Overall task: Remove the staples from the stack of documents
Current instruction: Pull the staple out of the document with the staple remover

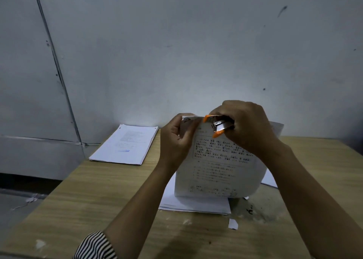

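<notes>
A printed document (216, 166) is held upright above the wooden table (98, 196). My left hand (176, 139) pinches its top left corner. My right hand (245, 125) grips an orange and metal staple remover (219, 125), whose jaws sit at the document's top edge near that corner. The staple itself is hidden by the tool and my fingers. More white sheets (188, 203) lie flat on the table under the held document.
A second stack of papers (125, 145) lies at the table's far left corner, near the grey wall. Small torn paper scraps (233, 223) and a worn patch mark the table by the front right. Another sheet (270, 179) shows behind my right forearm.
</notes>
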